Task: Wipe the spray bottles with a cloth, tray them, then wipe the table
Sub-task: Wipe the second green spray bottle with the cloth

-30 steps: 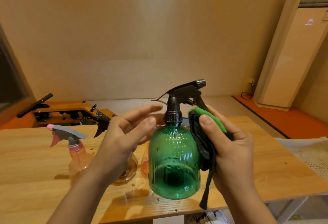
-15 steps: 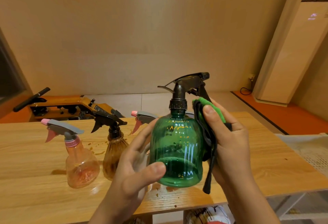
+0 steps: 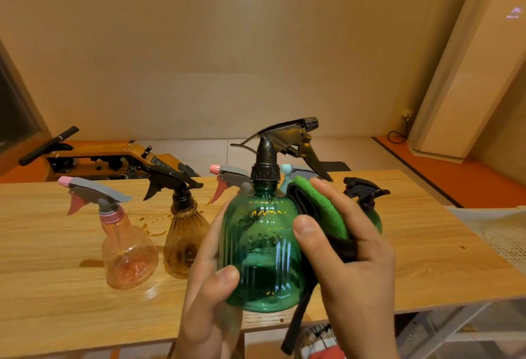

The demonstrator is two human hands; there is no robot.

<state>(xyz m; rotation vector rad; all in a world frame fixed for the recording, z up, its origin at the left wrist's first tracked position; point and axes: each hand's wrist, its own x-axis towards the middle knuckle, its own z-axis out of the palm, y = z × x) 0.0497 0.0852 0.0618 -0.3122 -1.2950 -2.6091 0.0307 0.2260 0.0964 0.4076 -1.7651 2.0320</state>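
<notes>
Pink spray bottle (image 3: 128, 247): stands upright on the table (image 3: 42, 301), at nine o'clock from the held bottle; untouched, apparently waiting its turn.
Amber spray bottle (image 3: 185, 239): upright at the pink one's three o'clock, just beside it. Brown drips (image 3: 153, 227) lie on the wood at its ten o'clock, which is probably why the table wipe comes last.
Left hand (image 3: 210, 296): cups the green bottle's lower left, thumb across the front, steadying it for the cloth.
Green spray bottle (image 3: 262, 247): ribbed, with a black trigger, held upright between both hands over the table's near edge and seemingly lifted clear.
Cloth (image 3: 324, 213): green face, black backing, pressed to the bottle's shoulder at two o'clock; a black strip dangles.
Right hand (image 3: 350, 267): curls round the cloth, thumb pinning it to the bottle for rubbing.
Small dark green bottle (image 3: 370, 205): upright at three o'clock, behind the right hand.
Tray: not in view.
Stage: bottle wiping, early by my reckoning.
</notes>
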